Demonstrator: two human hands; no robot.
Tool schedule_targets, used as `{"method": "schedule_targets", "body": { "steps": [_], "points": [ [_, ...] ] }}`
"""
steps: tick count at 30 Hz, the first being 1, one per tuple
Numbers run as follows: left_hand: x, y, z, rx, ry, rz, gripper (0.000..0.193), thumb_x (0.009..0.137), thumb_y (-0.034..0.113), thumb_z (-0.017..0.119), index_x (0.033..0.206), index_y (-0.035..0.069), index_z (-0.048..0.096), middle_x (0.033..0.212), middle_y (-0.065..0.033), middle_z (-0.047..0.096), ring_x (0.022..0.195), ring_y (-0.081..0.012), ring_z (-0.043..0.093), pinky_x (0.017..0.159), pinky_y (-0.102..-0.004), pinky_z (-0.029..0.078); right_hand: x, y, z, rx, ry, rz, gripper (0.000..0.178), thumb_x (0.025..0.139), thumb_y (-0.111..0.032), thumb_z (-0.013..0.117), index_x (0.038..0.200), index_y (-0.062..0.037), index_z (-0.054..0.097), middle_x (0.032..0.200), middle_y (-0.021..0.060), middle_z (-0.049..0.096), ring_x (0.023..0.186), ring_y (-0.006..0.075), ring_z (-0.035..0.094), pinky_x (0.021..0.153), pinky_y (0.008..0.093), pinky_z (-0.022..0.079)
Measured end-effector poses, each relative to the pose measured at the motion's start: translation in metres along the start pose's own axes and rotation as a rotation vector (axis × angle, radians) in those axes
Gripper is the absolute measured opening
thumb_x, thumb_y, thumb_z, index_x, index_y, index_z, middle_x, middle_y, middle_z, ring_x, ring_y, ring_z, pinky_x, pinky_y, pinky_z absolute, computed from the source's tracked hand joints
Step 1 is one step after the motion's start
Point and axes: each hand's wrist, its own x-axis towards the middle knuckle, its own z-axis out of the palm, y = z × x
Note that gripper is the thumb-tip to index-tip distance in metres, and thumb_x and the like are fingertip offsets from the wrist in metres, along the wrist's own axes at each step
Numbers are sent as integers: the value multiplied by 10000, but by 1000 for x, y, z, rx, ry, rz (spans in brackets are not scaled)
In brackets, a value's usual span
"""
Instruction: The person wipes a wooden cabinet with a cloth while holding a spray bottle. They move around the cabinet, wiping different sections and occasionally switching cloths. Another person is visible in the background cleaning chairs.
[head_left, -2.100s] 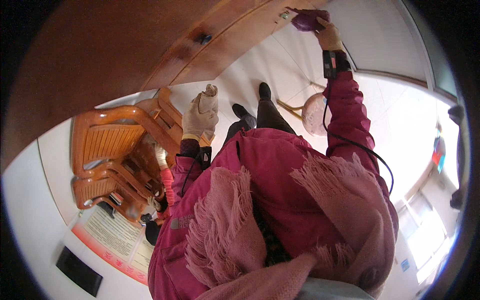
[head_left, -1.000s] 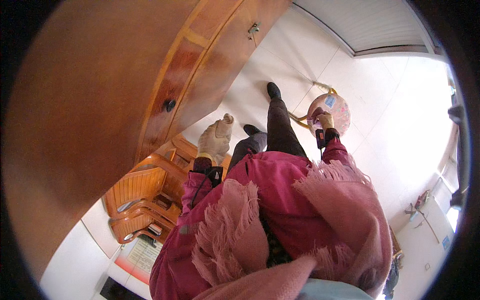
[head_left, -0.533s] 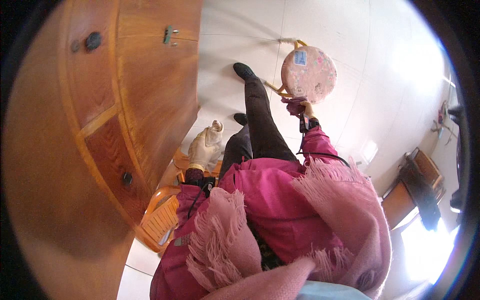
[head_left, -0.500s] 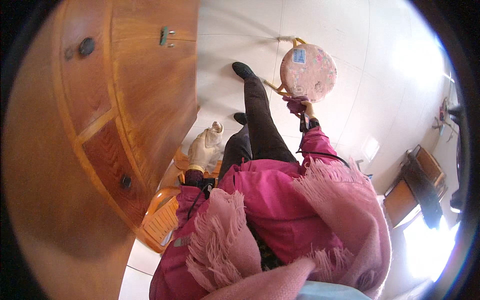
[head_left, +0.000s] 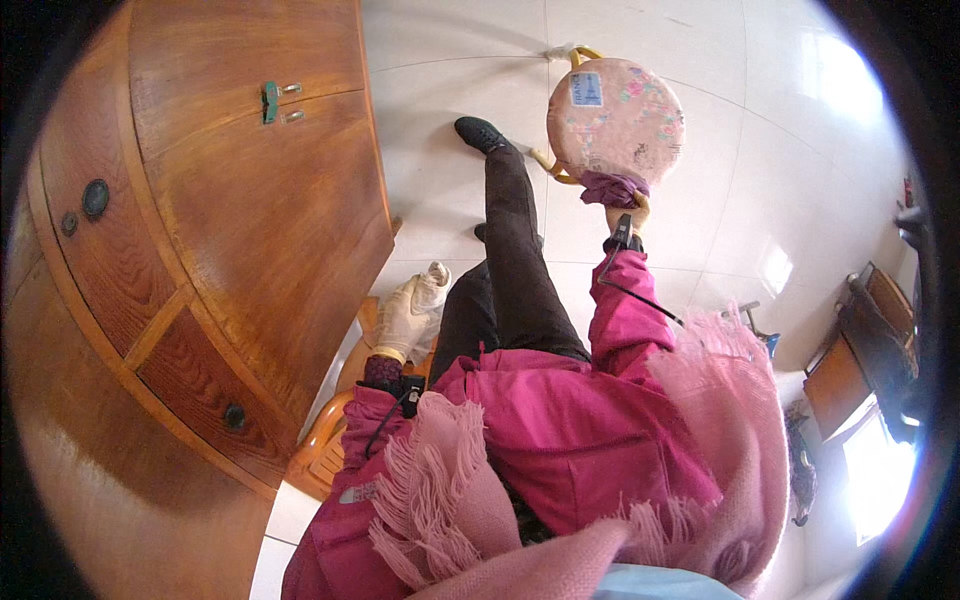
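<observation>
My right hand [head_left: 628, 214] is closed around a crumpled purple cloth [head_left: 612, 188]. The cloth touches the near edge of a round stool's padded seat [head_left: 620, 125], which is pink with a flower pattern and a blue-and-white patch. Curved yellow legs [head_left: 553, 172] stick out from under the seat. Lower on the left, my left hand [head_left: 398, 315], in a cream glove with a yellowish cuff, is closed on a bunched cream cloth [head_left: 434, 282]. Its fingers are partly lost in the folds. That hand hangs beside my dark trouser leg, apart from the stool.
A large wooden cabinet [head_left: 270, 190] with dark round knobs and a green latch [head_left: 270, 102] fills the left. Behind my left arm is an orange-brown chair [head_left: 318, 445]. Pale tiles [head_left: 440, 60] cover the floor. Brown boards [head_left: 850, 370] lean at the right.
My right hand and the purple cloth have shifted slightly along the seat's near edge. The view has turned, so the cabinet sits farther left and the stool looks larger. My left hand has hardly moved.
</observation>
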Motion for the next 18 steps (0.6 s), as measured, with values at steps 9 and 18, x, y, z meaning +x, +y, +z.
{"method": "schedule_targets", "body": {
  "steps": [9,18],
  "points": [
    [16,26,-14,80,8,-7,537,821,237,762,1316,72,635,1232,-218,687,1144,-378,665,968,-441,527,4,-9,-27,-104,92,79,576,779,-164,564,1327,11,534,1341,217,600,1276,412,551,1178,577,377],
    [77,80,-38,29,-110,-125,560,785,214,766,1316,88,638,1191,-198,706,1109,-370,681,956,-437,532,-18,-13,-97,-183,76,248,486,734,-141,525,1193,-21,632,1212,173,672,1145,385,638,1080,517,488]
  ]
}}
